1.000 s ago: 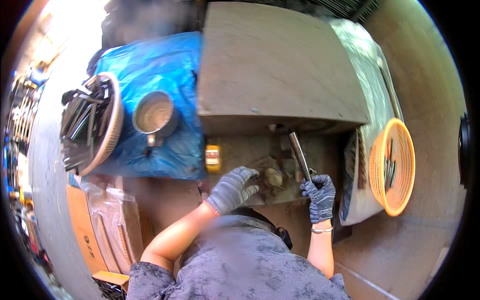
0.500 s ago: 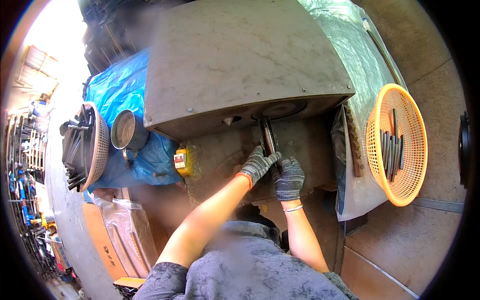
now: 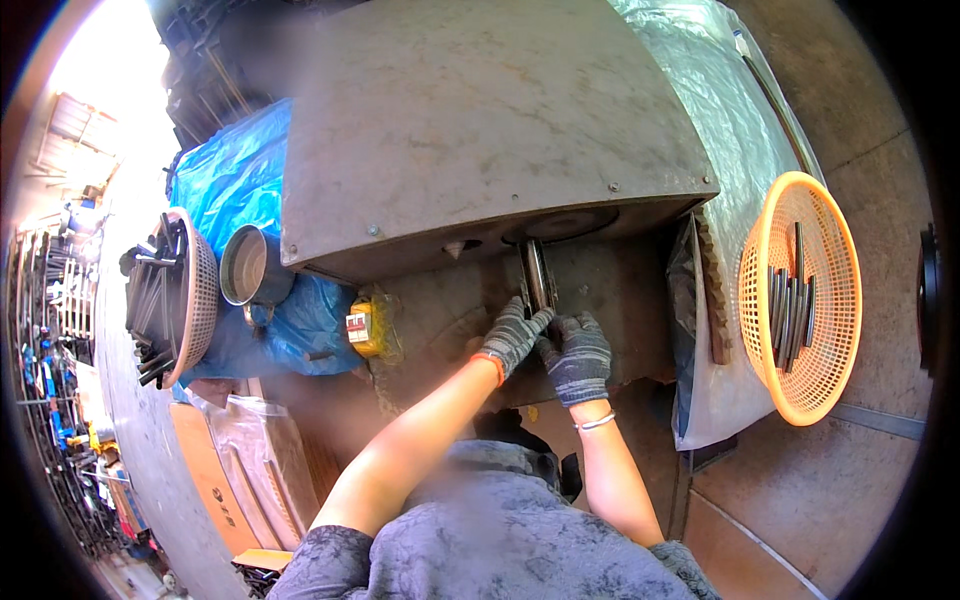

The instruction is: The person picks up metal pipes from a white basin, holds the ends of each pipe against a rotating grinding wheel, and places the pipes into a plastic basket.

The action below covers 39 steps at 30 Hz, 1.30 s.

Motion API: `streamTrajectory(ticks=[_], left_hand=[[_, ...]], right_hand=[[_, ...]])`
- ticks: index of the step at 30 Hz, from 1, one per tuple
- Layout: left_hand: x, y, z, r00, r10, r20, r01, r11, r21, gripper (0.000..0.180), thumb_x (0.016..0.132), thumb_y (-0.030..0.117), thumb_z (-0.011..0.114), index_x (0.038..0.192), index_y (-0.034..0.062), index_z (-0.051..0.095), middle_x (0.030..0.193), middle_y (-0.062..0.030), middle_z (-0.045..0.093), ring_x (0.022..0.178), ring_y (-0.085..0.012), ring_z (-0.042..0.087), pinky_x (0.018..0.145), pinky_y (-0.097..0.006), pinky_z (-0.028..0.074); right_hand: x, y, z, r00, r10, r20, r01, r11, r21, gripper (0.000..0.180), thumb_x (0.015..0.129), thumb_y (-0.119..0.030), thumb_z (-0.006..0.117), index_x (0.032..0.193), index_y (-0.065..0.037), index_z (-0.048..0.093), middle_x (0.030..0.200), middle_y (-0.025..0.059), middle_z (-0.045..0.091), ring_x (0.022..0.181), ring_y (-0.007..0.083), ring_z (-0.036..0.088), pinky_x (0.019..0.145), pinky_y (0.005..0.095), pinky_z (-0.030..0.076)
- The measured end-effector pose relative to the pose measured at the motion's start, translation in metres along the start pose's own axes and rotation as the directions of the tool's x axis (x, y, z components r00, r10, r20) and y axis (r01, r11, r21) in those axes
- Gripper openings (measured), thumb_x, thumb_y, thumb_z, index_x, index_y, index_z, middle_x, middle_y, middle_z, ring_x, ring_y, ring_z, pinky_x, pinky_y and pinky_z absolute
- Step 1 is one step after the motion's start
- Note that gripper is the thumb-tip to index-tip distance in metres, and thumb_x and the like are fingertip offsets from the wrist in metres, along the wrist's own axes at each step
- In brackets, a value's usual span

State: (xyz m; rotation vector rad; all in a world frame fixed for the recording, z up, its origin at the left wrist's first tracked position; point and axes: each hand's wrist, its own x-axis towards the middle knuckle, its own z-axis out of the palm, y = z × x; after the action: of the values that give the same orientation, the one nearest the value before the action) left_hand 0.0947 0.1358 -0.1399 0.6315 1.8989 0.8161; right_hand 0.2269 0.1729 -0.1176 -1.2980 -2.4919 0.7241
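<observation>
Both my hands wear grey knit gloves and meet at a short metal tube [image 3: 535, 275] that stands on end under the overhang of a large grey machine housing [image 3: 470, 130]. My left hand [image 3: 512, 335] pinches the tube's lower end from the left. My right hand [image 3: 578, 355] closes on the same end from the right. The tube's top reaches a round dark opening [image 3: 565, 225] in the underside of the housing. Its lower tip is hidden by my fingers.
An orange mesh basket [image 3: 770, 370] at the right holds several metal tubes [image 3: 790, 300]. At the left sit a tan basket [image 3: 195, 295] of dark parts, a metal pot [image 3: 250, 270] on blue tarp [image 3: 235, 190], and a yellow switch box [image 3: 362, 325]. Cardboard lies lower left.
My head has leaned in, so the machine fills more of the view. My left hand has come over to the tube; both hands now hold it upright under the housing.
</observation>
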Motion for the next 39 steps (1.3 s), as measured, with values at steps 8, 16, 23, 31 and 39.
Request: streamTrajectory(ticks=[8,16,23,31,39], left_hand=[[-0.004,0.000,-0.011,0.955,0.103,-0.280,-0.134,0.986,-0.097,0.049,0.079,0.032,0.076,0.109,0.0000,0.054,0.100,-0.0171,0.065,0.092,-0.0267,0.062,0.083,-0.036,0.048],[-0.036,0.011,-0.014,0.956,0.211,-0.202,-0.270,0.903,-0.336,0.036,0.087,0.019,0.068,0.114,-0.0002,0.055,0.102,-0.0086,0.063,0.094,-0.0193,0.060,0.087,-0.032,0.048],[-0.108,0.093,-0.075,0.890,0.446,-0.097,-0.372,0.586,-0.720,0.027,0.093,0.012,0.060,0.119,0.0045,0.055,0.100,-0.0018,0.061,0.091,-0.0113,0.058,0.082,-0.028,0.049],[-0.141,0.132,-0.116,0.834,0.519,-0.186,-0.444,0.432,-0.785,0.032,0.093,0.020,0.061,0.120,0.0053,0.053,0.090,-0.0026,0.060,0.078,-0.0102,0.057,0.068,-0.024,0.050],[-0.159,0.149,-0.135,0.804,0.529,-0.270,-0.507,0.374,-0.777,0.029,0.094,0.021,0.061,0.117,0.0061,0.054,0.087,-0.0027,0.060,0.072,-0.0111,0.058,0.062,-0.026,0.050]], right_hand=[[0.009,-0.016,-0.005,0.993,0.059,0.105,-0.043,0.988,-0.152,0.029,0.073,-0.021,0.071,0.095,-0.004,0.064,0.095,0.0191,0.062,0.092,0.0372,0.060,0.081,0.0454,0.048],[-0.038,-0.020,-0.011,0.988,0.066,0.142,-0.117,0.916,0.384,0.030,0.073,-0.015,0.076,0.097,-0.004,0.062,0.093,0.0143,0.064,0.091,0.0280,0.061,0.081,0.0375,0.050],[-0.024,-0.072,-0.033,0.996,0.030,0.085,-0.088,0.129,0.988,0.029,0.080,0.004,0.070,0.105,-0.004,0.057,0.101,0.0019,0.061,0.093,0.0117,0.056,0.083,0.0261,0.048],[-0.020,-0.127,-0.070,0.990,-0.037,0.137,-0.137,0.003,0.991,0.031,0.079,0.006,0.070,0.104,-0.006,0.057,0.102,0.0034,0.063,0.093,0.0129,0.059,0.080,0.0285,0.052],[-0.017,-0.154,-0.074,0.998,-0.064,-0.022,0.027,0.085,0.996,0.027,0.079,0.003,0.072,0.099,-0.005,0.057,0.095,0.0027,0.061,0.084,0.0117,0.057,0.077,0.0274,0.050]])
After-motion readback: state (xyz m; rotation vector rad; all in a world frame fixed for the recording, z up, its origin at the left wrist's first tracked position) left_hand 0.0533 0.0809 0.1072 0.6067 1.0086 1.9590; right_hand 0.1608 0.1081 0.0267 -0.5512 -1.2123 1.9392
